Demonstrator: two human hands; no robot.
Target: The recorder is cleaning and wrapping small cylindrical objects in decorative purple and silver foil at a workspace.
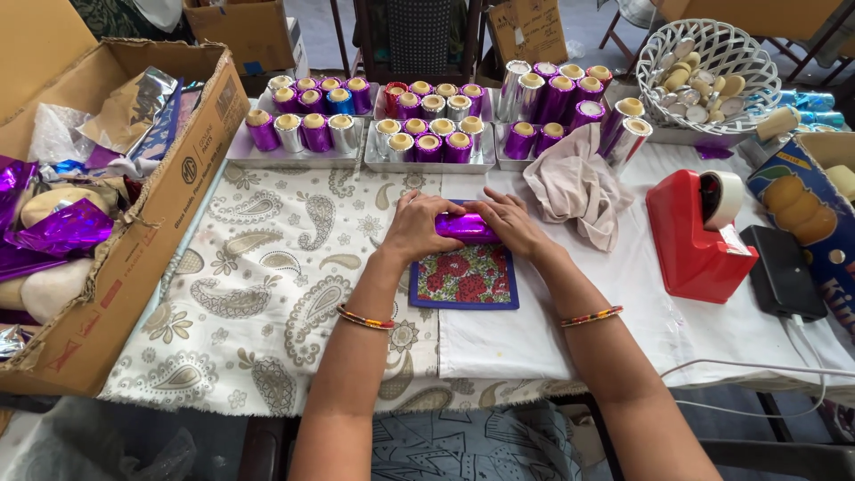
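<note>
a red tape dispenser (697, 236) stands right of a crumpled beige cloth (574, 185). a white lattice basket (712, 76) holds pale discs. foil-wrapped cylinders fill silver trays (307, 153) at the rear. a cardboard box (134, 240) of foil scraps sits left.

Both bare forearms reach forward and angle inward, each wrist ringed by a thin striped bangle, so that the left hand (411, 227) and the right hand (512, 224) meet palms down, fingers curled and pointing toward each other, nearly touching.
</note>
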